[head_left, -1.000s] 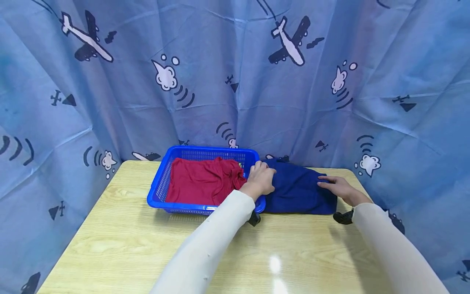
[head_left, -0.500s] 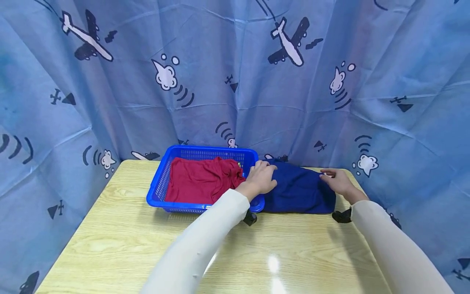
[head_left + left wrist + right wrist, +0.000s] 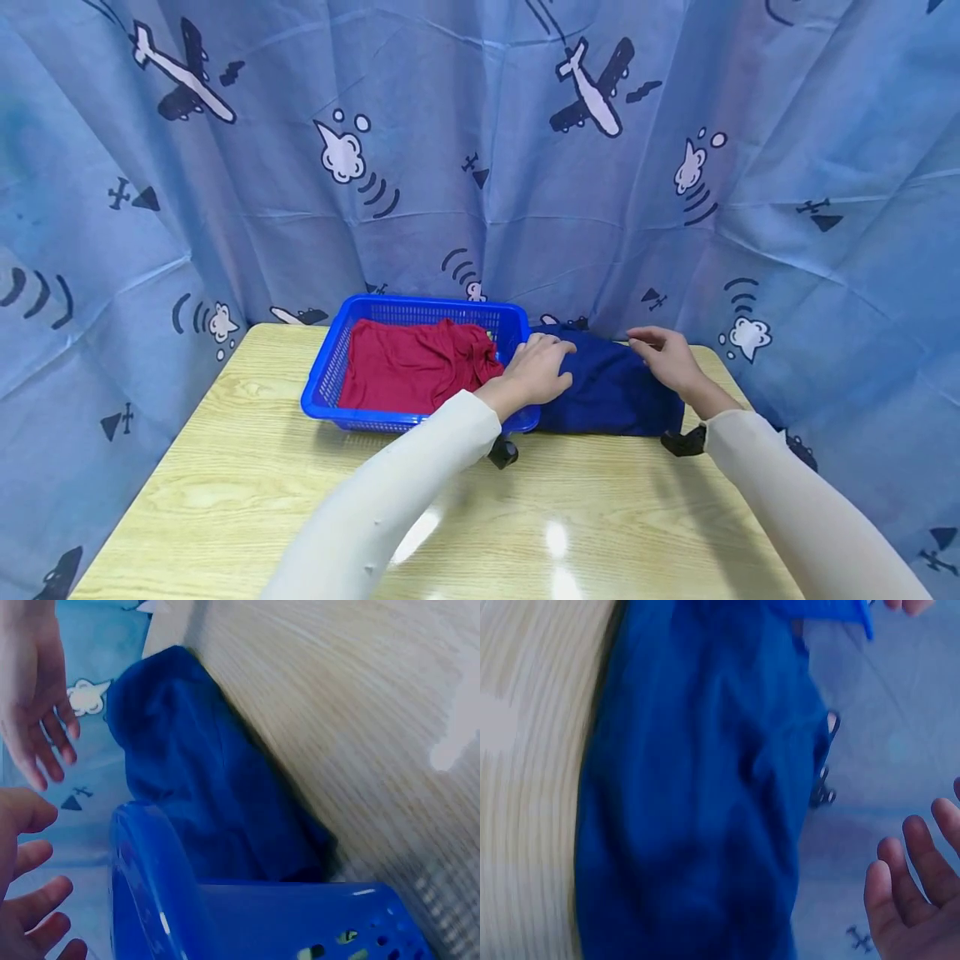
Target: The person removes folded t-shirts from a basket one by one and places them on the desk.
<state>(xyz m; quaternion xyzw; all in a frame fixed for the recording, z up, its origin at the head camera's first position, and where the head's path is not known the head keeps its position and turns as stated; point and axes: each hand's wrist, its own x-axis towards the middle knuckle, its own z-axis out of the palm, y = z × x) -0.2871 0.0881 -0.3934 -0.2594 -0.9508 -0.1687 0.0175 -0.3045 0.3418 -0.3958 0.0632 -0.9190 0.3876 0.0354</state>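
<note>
A navy blue piece of folded fabric (image 3: pixel 611 396) lies on the table, its left end against the blue plastic basket (image 3: pixel 318 387). Over the basket's right rim hovers my left hand (image 3: pixel 534 373), fingers loosely bent and holding nothing. My right hand (image 3: pixel 669 360) is raised above the fabric's far right part, also holding nothing. Spread fingers of the left hand (image 3: pixel 34 889) show beside the basket rim in the left wrist view. In the right wrist view, the right hand (image 3: pixel 922 900) stands apart from the fabric, its fingers extended. Crumpled red fabric (image 3: pixel 412 367) fills much of the basket.
The wood-grain table (image 3: pixel 225 500) stretches forward of the basket. A blue curtain (image 3: pixel 420 150) printed with airplanes hangs right behind the table's far edge and along both sides. A small yellow-green bit (image 3: pixel 490 335) shows beside the red fabric.
My right hand has left the navy fabric's right end, rising and moving left over it. The left hand has shifted slightly right. Basket and fabrics stay put.
</note>
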